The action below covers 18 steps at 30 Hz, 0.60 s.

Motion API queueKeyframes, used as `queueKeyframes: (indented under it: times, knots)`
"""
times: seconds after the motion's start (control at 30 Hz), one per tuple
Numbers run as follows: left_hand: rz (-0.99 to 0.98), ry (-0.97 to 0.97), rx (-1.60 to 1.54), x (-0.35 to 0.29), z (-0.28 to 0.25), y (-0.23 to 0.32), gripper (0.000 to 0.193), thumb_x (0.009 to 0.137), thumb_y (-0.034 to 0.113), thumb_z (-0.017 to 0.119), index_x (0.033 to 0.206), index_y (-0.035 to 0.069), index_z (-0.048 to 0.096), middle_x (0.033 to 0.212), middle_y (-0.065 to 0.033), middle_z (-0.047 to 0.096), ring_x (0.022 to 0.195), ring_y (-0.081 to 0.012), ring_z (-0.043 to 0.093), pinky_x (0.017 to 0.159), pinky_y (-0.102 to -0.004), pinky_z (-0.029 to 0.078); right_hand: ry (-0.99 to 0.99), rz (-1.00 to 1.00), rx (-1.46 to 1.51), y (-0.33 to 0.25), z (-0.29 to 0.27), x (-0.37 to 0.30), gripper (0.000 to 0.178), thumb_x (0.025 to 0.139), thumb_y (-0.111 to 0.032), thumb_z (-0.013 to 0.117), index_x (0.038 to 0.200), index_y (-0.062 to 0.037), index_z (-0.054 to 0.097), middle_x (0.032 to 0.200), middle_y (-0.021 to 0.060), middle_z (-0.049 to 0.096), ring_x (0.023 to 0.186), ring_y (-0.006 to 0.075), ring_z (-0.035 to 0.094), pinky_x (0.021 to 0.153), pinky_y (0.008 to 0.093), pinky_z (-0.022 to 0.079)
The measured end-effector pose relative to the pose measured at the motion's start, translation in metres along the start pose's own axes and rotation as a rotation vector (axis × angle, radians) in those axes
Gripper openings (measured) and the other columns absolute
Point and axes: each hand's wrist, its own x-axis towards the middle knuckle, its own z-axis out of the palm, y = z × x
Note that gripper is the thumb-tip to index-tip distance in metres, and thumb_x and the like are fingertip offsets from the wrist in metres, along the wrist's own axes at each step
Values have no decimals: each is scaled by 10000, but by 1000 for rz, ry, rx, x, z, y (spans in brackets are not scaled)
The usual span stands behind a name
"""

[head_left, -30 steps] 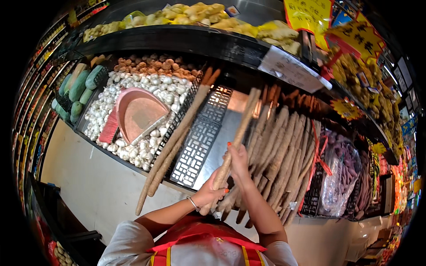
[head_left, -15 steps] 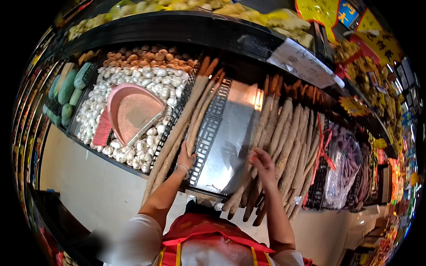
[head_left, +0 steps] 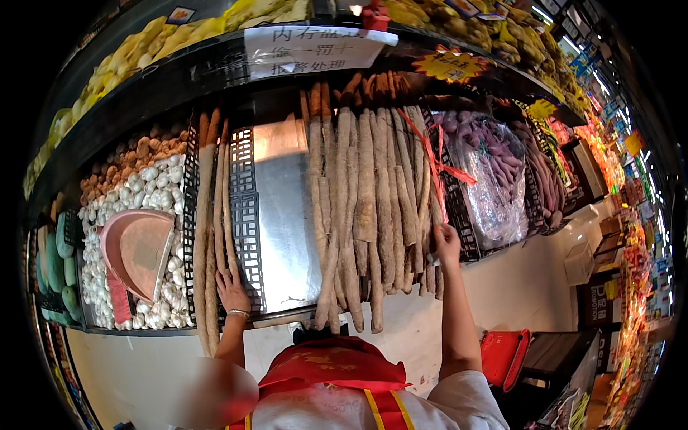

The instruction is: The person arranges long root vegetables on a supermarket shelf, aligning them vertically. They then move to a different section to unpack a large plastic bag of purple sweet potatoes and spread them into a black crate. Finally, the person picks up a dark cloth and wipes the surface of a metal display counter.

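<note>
Long brown yams lie side by side on a metal display shelf. My left hand (head_left: 233, 294), a bracelet on its wrist, rests with its fingers stretched over the lower end of a small group of yams (head_left: 208, 215) at the left. At the right edge of the big pile of yams (head_left: 365, 201), my right hand (head_left: 448, 245) has its fingers curled together. What they pinch, if anything, is hidden. A red plastic ribbon (head_left: 431, 158) hangs down just above that hand. Between the two groups is a bare strip of shelf (head_left: 287, 222).
On the left, a pink dustpan (head_left: 136, 251) and red brush (head_left: 119, 297) lie on garlic (head_left: 147, 190). Purple sweet potatoes (head_left: 494, 165), partly under clear plastic, fill a crate at right. An upper shelf edge (head_left: 179, 79) runs across the back. A red basket (head_left: 505, 358) stands lower right.
The view has swung to the right. My right hand has moved from the pile's left side to its right edge. My left hand stays at the left yams, now with fingers stretched.
</note>
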Motion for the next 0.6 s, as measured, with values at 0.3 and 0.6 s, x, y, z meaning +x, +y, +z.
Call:
queueKeyframes:
  times: [0.3, 0.6]
  knots:
    - [177, 137, -394, 13, -52, 49, 612, 663, 1, 657, 1223, 58, 415, 1228, -241, 332, 1168, -417, 307, 968, -463, 278, -10, -164, -503, -42, 59, 30, 344, 749, -265, 659, 965, -9, 579, 950, 201, 555, 900, 321, 550, 764, 381, 448]
    - [394, 34, -642, 6, -93, 136, 494, 690, 27, 633, 1156, 96, 485, 1226, -201, 338, 1184, -398, 279, 1001, -462, 227, -160, -166, -497, -25, 49, 60, 398, 687, -180, 657, 979, 53, 520, 867, 253, 597, 836, 383, 586, 732, 440, 462]
